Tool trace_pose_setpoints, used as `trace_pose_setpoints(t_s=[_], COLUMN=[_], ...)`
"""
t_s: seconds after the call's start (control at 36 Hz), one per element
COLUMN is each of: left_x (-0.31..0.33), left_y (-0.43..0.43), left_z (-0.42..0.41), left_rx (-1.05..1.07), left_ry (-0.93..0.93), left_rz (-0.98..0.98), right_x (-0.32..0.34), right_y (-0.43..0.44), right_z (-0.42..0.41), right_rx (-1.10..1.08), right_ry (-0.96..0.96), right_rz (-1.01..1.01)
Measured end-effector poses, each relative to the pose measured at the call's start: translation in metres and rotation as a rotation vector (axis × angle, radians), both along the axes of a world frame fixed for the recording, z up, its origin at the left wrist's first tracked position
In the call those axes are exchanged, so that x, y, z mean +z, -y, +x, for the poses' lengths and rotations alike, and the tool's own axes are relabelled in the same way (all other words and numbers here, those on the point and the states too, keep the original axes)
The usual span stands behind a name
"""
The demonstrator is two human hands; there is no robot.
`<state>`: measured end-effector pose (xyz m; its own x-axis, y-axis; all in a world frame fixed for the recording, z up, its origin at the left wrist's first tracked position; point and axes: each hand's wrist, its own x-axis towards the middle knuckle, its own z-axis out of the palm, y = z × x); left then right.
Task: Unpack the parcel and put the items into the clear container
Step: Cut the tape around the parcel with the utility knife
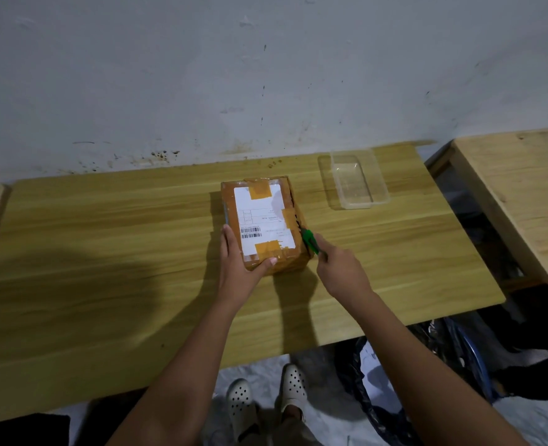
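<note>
A brown taped cardboard parcel [266, 220] with a white shipping label lies in the middle of the wooden table [105, 252]. My left hand [238, 262] grips the parcel's near left corner, thumb on its top. My right hand [341, 268] holds a green utility knife [309, 241] whose tip touches the parcel's right side edge. The clear container [358, 180] stands empty at the back right of the table, apart from the parcel.
A white wall rises directly behind the table. A second wooden table [523, 194] stands to the right across a gap. A black plastic bag [411, 381] sits on the floor at the right, near my feet in white clogs [266, 400].
</note>
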<state>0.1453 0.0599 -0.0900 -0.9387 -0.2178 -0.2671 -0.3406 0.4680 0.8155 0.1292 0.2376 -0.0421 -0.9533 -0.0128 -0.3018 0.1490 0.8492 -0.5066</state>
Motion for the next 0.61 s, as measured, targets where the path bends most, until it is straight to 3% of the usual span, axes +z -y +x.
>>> trace_pose_setpoints(t_s=[0.19, 0.36, 0.44, 0.53, 0.61], left_x=[0.002, 0.003, 0.008, 0.014, 0.009], left_y=[-0.015, -0.012, 0.009, 0.030, 0.039], left_z=[0.001, 0.021, 0.015, -0.009, -0.027], left_rx=[0.117, 0.103, -0.155, -0.555, -0.772], left_ry=[-0.018, -0.112, -0.219, -0.197, -0.179], left_rz=[0.034, 0.011, -0.111, -0.413, -0.619], right_x=[-0.007, -0.019, -0.020, -0.019, -0.020], right_y=[-0.012, -0.015, -0.015, -0.014, -0.014], right_z=[0.013, 0.003, 0.002, 0.002, 0.002], right_rx=[-0.270, -0.468, -0.498, -0.532, -0.557], right_ry=[-0.111, -0.014, 0.022, 0.026, 0.027], right_rz=[-0.329, -0.558, -0.588, -0.630, -0.659])
